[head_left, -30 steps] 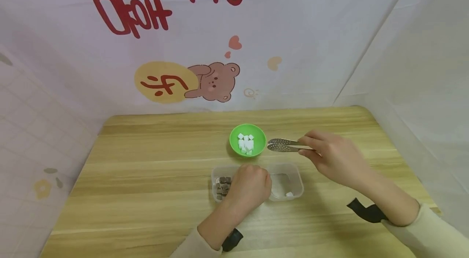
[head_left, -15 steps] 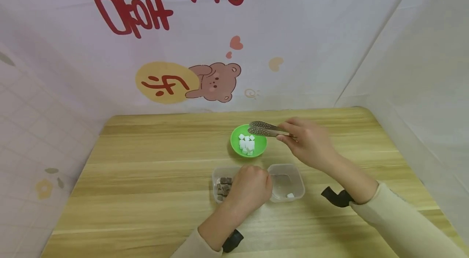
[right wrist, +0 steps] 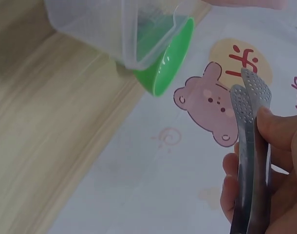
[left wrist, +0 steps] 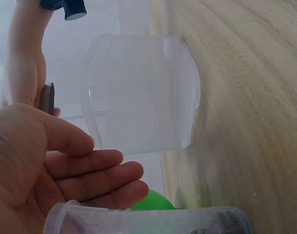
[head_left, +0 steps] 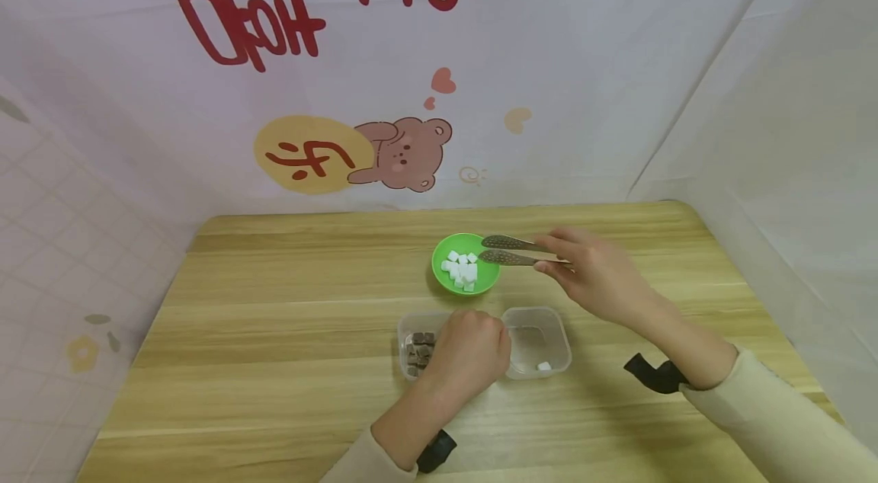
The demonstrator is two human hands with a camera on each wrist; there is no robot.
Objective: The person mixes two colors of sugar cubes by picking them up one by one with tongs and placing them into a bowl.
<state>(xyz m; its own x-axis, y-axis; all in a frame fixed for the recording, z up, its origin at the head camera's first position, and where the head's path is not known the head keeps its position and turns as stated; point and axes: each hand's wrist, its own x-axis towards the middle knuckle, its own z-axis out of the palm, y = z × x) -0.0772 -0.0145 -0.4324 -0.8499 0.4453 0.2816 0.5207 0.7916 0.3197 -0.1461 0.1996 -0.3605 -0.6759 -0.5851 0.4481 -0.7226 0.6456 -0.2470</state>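
My right hand (head_left: 604,270) grips metal tongs (head_left: 511,257) with perforated tips, held just above the right rim of a green bowl (head_left: 491,279). The tips stand apart with nothing visible between them. Inside the bowl lies a cluster of white cubes (head_left: 469,272). My left hand (head_left: 469,350) hovers by the inner edge of a clear plastic container (head_left: 405,338) of dark brown cubes (head_left: 421,352), part of which it hides. In the left wrist view its fingers (left wrist: 109,178) are loosely bent and hold nothing.
Right of my left hand stands a second clear container (head_left: 565,350) with one white cube (head_left: 544,366) inside. All of these are on a wooden table (head_left: 274,300). A white cloth backdrop (head_left: 576,71) with a bear print rises behind its far edge.
The tongs moved left over the bowl, then slightly back right, and their tips spread apart. White cubes in the bowl now reach farther left. My left hand stayed in place.
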